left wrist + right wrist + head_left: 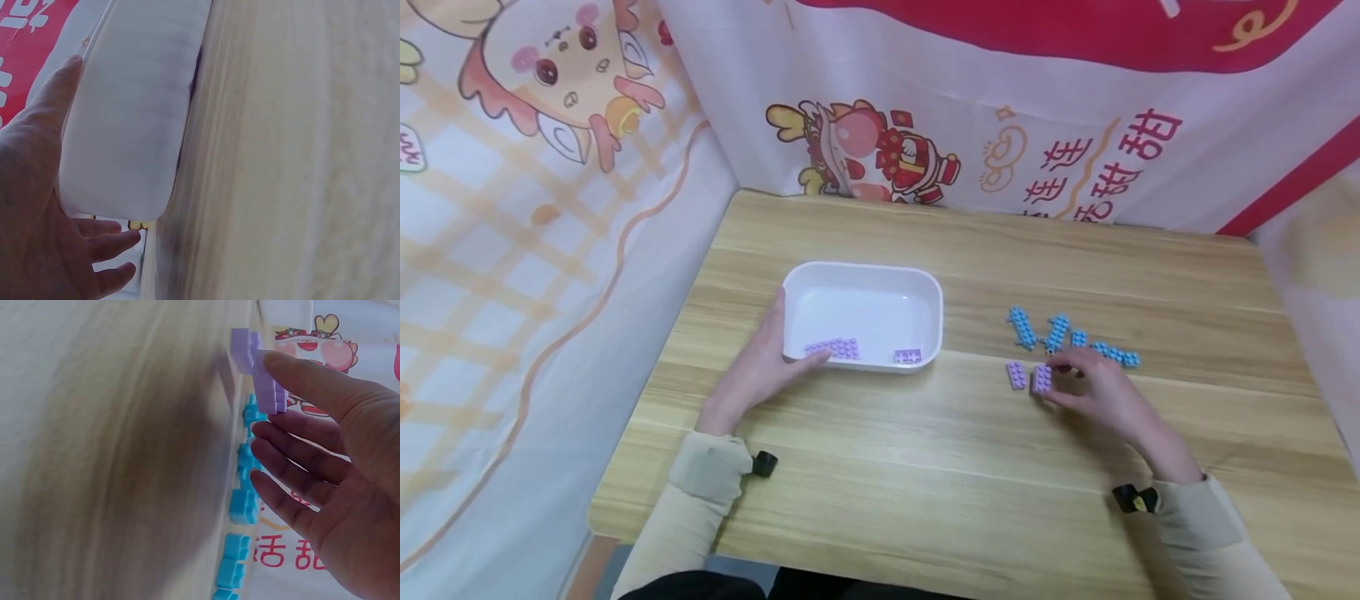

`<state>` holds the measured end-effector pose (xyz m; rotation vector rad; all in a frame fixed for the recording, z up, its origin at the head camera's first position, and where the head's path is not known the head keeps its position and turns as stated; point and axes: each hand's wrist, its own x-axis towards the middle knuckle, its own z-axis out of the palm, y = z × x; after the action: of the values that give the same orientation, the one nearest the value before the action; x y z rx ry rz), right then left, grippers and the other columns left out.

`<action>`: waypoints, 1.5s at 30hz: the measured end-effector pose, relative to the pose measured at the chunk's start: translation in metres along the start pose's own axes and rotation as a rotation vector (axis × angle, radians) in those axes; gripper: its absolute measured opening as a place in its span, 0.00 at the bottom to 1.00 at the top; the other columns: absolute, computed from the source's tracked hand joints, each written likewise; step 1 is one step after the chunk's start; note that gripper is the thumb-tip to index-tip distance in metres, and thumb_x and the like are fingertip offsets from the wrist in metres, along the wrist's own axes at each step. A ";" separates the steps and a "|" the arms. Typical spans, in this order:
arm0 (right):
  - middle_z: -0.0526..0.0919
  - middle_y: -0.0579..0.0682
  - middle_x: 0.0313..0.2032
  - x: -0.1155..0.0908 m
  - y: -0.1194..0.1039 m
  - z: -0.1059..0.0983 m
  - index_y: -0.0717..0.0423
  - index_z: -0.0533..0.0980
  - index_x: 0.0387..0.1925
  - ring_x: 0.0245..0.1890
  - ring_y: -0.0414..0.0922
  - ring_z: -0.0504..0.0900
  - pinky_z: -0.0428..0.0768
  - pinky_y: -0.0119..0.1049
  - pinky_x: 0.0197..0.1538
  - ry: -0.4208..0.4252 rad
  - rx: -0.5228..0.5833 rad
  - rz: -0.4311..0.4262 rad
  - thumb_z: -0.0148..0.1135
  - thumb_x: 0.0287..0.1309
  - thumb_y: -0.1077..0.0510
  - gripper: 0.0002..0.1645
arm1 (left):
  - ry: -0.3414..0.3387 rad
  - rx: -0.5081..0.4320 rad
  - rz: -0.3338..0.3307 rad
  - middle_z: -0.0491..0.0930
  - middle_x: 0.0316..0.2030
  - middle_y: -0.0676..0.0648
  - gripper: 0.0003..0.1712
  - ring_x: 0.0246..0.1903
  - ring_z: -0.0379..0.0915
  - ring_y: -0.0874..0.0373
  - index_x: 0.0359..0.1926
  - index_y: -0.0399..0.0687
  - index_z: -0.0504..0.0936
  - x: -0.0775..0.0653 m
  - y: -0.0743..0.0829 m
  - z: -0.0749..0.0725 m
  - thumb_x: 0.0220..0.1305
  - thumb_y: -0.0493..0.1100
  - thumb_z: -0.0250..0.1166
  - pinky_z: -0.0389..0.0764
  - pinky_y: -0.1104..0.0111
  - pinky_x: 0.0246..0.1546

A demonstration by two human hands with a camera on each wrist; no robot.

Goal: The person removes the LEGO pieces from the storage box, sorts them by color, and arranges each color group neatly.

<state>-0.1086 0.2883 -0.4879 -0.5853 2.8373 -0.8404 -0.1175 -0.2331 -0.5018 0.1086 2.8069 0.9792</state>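
Head view: white tray [865, 312] gripped by left hand [766, 354]; purple brick [1042, 380] pinched by right hand [1097, 390], centre-right.
Neighbouring brick [1016, 375] could be knocked by low sweep.

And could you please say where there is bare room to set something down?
The widest bare stretch of table lies in front of the white tray, between the left sleeve and right sleeve. Another strip separates the tray from the printed cloth behind. It is crowded around the right hand, with purple bricks and blue bricks.
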 end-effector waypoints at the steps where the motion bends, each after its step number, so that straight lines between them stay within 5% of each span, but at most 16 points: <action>1: 0.90 0.61 0.49 0.000 0.002 0.000 0.64 0.86 0.55 0.50 0.58 0.88 0.91 0.61 0.55 -0.007 -0.002 0.005 0.82 0.62 0.60 0.22 | 0.002 0.001 0.000 0.31 0.91 0.44 0.82 0.89 0.38 0.35 0.89 0.58 0.21 0.000 0.000 0.000 0.60 0.84 0.69 0.49 0.36 0.88; 23: 0.86 0.59 0.50 -0.003 0.017 0.005 0.64 0.83 0.60 0.50 0.56 0.86 0.91 0.55 0.53 0.000 -0.002 0.037 0.83 0.59 0.59 0.29 | -0.001 -0.007 -0.015 0.31 0.91 0.44 0.82 0.90 0.37 0.37 0.88 0.63 0.19 0.002 -0.003 0.000 0.58 0.87 0.66 0.48 0.37 0.89; 31: 0.83 0.67 0.59 0.002 0.002 -0.002 0.66 0.80 0.65 0.58 0.67 0.84 0.84 0.73 0.63 0.088 0.026 -0.008 0.83 0.56 0.63 0.36 | -0.001 -0.020 -0.004 0.30 0.91 0.45 0.83 0.90 0.36 0.38 0.89 0.58 0.22 0.003 -0.003 0.000 0.59 0.85 0.68 0.48 0.38 0.89; 41: 0.86 0.67 0.59 0.035 -0.027 0.012 0.69 0.81 0.62 0.60 0.66 0.84 0.83 0.68 0.66 0.271 0.043 -0.232 0.86 0.49 0.68 0.37 | 0.002 -0.016 0.000 0.30 0.91 0.46 0.83 0.90 0.36 0.38 0.89 0.59 0.22 0.003 -0.003 0.000 0.59 0.84 0.69 0.48 0.38 0.89; 45: 0.86 0.67 0.61 0.057 -0.052 0.019 0.68 0.81 0.63 0.62 0.66 0.84 0.84 0.67 0.68 0.265 0.085 -0.275 0.86 0.51 0.67 0.37 | 0.004 -0.017 0.004 0.30 0.91 0.45 0.83 0.90 0.36 0.37 0.89 0.57 0.22 0.003 -0.003 0.002 0.59 0.82 0.70 0.47 0.38 0.89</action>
<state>-0.1397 0.2162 -0.4757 -0.9325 2.9755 -1.1567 -0.1201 -0.2340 -0.5051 0.1109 2.8020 1.0056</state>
